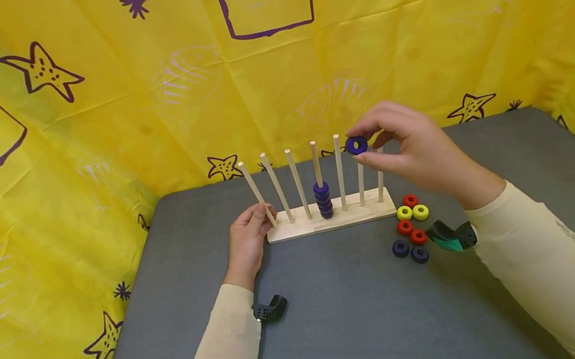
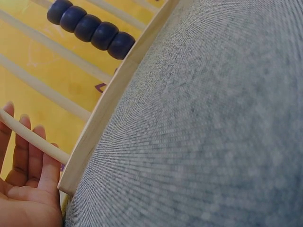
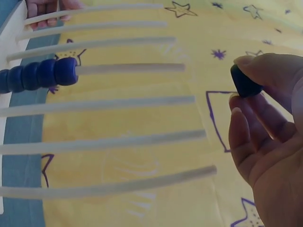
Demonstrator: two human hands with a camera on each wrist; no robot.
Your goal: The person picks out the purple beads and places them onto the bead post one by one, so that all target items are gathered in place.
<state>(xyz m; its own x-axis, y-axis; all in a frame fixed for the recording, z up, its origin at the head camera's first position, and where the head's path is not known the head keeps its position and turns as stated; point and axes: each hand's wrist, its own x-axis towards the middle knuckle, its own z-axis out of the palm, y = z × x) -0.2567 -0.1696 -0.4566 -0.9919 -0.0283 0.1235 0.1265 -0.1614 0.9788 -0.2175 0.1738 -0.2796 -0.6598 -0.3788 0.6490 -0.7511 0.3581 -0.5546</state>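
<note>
Pinching a blue ring point(image 1: 350, 146), hole facing the person point(image 1: 567, 267), the right hand point(image 1: 412, 144) hovers; the left hand point(image 1: 246, 239) holds an upright peg point(image 1: 255, 187).

Bright, even light fills the head view, the yellow printed backdrop point(image 1: 276, 106) looking vivid and warm; a soft, faint shadow darkens the grey tabletop point(image 1: 334, 329) beside the right sleeve point(image 1: 567, 267). That view is mostly sharp, though wide-angle stretch seems to splay the leftmost wooden peg point(image 1: 250, 180) outward. The left wrist picture is dimmer and softer: the tabletop's weave breaks into grainy ripples and blurs toward the lower right, while the dark blue ring stack point(image 2: 87, 27) carries dull highlights. The right wrist picture is hazy and pale, with the pinched ring point(image 3: 244, 81) almost black and the right hand point(image 3: 277, 161) partly shaded
</note>
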